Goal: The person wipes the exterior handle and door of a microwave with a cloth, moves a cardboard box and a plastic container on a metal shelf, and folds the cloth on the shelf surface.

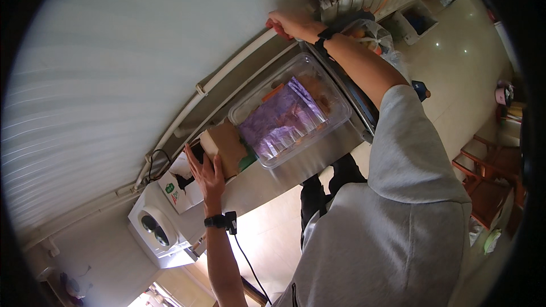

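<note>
My right hand (pixel 290 25) grips a crumpled red cloth (pixel 279 30) against the end of a white wall pipe (pixel 239 60), above the counter. My left hand (pixel 207 179) has its fingers spread and rests at an open cardboard box (pixel 225 145), beside a torn white carton (pixel 175 194). Between the hands, a clear plastic bin (pixel 273 164) sits on the stainless steel counter (pixel 266 183). A purple plastic package (pixel 281 119) lies in the bin. Black straps circle both wrists.
A white appliance with two dark round openings (pixel 155 230) stands at the counter's left end. Right of the counter is a clear plastic bag of produce (pixel 373 38). Wooden chairs (pixel 486 192) and boxes (pixel 416 21) stand on the tiled floor. A black cable hangs from my left wrist.
</note>
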Motion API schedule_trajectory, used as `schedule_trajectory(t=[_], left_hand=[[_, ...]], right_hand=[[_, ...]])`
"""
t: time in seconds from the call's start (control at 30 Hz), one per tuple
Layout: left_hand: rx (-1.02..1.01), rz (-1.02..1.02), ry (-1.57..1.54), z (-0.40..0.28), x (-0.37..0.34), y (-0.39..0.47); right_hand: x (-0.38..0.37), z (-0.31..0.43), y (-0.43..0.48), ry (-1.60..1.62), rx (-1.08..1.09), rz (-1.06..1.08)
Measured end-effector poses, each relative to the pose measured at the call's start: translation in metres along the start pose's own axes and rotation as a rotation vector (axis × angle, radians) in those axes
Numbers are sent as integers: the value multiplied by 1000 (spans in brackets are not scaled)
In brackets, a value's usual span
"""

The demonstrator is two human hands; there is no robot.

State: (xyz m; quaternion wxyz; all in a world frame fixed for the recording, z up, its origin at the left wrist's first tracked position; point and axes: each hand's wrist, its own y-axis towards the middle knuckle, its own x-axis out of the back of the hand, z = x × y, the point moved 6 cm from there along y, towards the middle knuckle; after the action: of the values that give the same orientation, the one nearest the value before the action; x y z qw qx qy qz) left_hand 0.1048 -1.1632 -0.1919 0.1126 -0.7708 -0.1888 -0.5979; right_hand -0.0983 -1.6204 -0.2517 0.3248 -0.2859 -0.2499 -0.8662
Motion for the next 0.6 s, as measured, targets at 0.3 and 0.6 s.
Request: schedule_trajectory(t=[0.3,0.6], left_hand=[[-58,-53,21,12,-5,-7],[-76,-86,114,44,-27,2]], right_hand=[[97,56,-87,-213,221,-226],[126,98,-413,-284,-339,-519]])
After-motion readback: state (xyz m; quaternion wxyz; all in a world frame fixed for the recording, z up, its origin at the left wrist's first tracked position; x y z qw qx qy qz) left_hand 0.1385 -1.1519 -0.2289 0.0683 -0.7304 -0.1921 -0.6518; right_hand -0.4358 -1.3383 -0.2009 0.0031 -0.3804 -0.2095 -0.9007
